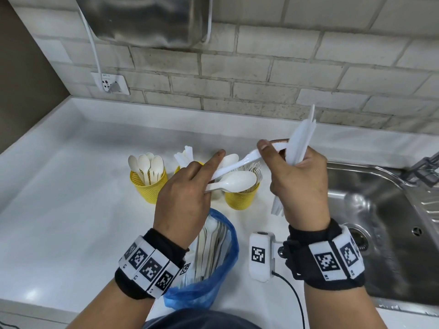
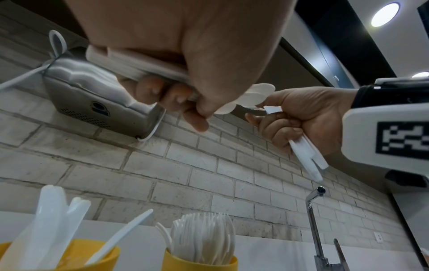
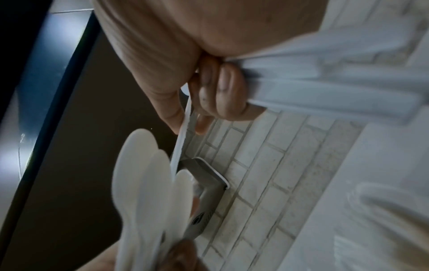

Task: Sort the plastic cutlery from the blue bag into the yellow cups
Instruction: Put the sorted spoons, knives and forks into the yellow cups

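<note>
My left hand (image 1: 190, 186) grips white plastic spoons (image 1: 235, 182) by their handles, forefinger stretched out. A single white knife (image 1: 237, 163) runs from that hand to my right hand (image 1: 292, 167), whose thumb lies on its serrated blade. The right hand's other fingers hold a bundle of knives (image 1: 301, 141) upright. Both hands hover above three yellow cups: one with spoons (image 1: 148, 186), a middle one with knives (image 1: 179, 168) mostly hidden, one with forks (image 1: 242, 199). The blue bag (image 1: 221, 276) lies open in front with cutlery inside. In the right wrist view the fingers (image 3: 220, 88) clamp the knives (image 3: 325, 91).
A steel sink (image 1: 380, 222) with a faucet (image 1: 425, 167) lies right of the cups. A brick wall carries a socket (image 1: 111, 84) and a steel box (image 1: 147, 17) with a white cable. The white counter (image 1: 71, 186) stretches left.
</note>
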Action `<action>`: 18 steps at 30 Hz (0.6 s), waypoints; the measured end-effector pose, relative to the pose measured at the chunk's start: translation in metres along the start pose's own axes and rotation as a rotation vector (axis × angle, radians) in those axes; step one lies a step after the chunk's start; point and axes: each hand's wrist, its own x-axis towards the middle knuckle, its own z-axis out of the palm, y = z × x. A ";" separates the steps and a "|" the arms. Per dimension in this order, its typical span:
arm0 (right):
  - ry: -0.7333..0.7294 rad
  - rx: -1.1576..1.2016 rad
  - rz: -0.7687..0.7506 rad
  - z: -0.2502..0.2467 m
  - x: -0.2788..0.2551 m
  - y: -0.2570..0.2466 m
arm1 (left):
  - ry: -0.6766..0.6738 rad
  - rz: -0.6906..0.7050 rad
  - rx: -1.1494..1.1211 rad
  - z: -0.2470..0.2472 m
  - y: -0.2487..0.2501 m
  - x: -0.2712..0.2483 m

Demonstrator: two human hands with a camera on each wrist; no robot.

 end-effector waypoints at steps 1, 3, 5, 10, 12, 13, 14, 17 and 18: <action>-0.025 0.032 0.032 0.001 -0.001 0.001 | -0.007 0.002 -0.012 0.000 0.000 0.000; -0.037 0.121 0.093 0.004 -0.002 0.003 | -0.016 0.005 -0.057 0.002 0.000 -0.001; 0.012 0.248 0.132 0.006 -0.001 0.002 | -0.017 0.003 -0.154 0.004 -0.003 -0.003; 0.197 0.532 0.162 -0.002 0.009 -0.001 | -0.074 -0.092 -0.430 0.003 -0.004 -0.002; 0.249 0.594 0.198 -0.008 0.013 0.000 | -0.099 -0.112 -0.506 0.002 -0.002 -0.002; 0.280 0.602 0.222 -0.012 0.015 0.002 | -0.110 -0.119 -0.544 0.001 -0.001 -0.002; 0.309 0.605 0.246 -0.015 0.015 0.004 | -0.117 -0.133 -0.583 0.000 0.000 -0.001; 0.384 0.705 0.273 -0.019 0.016 0.011 | -0.123 -0.184 -0.709 -0.008 0.009 0.001; 0.404 0.748 0.271 -0.018 0.016 0.012 | -0.142 -0.200 -0.749 -0.010 0.013 0.002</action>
